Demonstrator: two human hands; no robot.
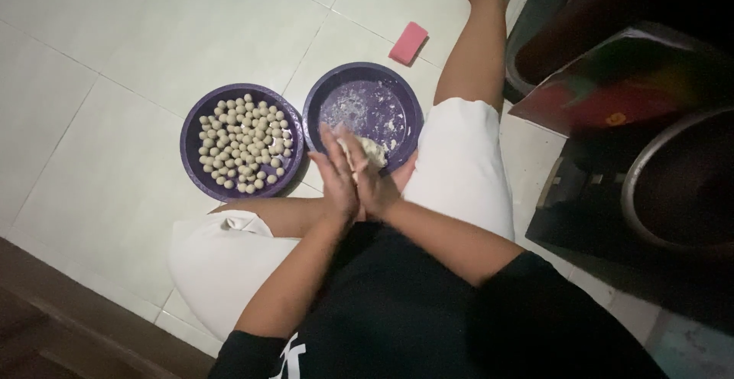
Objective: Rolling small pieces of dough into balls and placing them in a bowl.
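Observation:
My left hand (335,171) and my right hand (373,184) are pressed palm to palm over my lap, with a lump of pale dough (372,152) showing between the fingers. Just beyond the hands sits a purple plate (334,100) dusted with flour and dough scraps. To its left, another purple plate (193,153) holds several small pale dough balls (245,144). I sit on the tiled floor with legs apart, in white shorts and a black shirt.
A pink rectangular sponge-like block (408,42) lies on the white tiles beyond the plates. Dark metal pots (673,180) and a dark box (612,88) stand at the right. A wooden edge (61,310) runs along the lower left.

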